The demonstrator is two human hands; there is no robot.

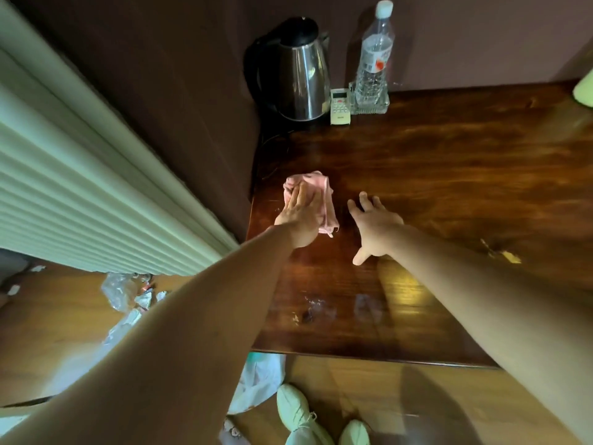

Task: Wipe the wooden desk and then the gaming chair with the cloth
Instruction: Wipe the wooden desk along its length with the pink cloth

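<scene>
A dark wooden desk [449, 175] fills the right half of the view. A crumpled pink cloth [324, 194] lies near its left edge. My left hand [300, 216] presses flat on the cloth with straight fingers. Just to the right of the cloth, my right hand [373, 226] rests on the bare wood with its fingers spread. The gaming chair is not in view.
At the desk's back left stand a steel kettle [300, 72], a white remote [340, 106] and a water bottle [375, 56] in a glass dish. Yellow chips [510, 256] mark the wood at right. Smears [317, 306] show near the front edge. Plastic litter [128, 293] lies on the floor at left.
</scene>
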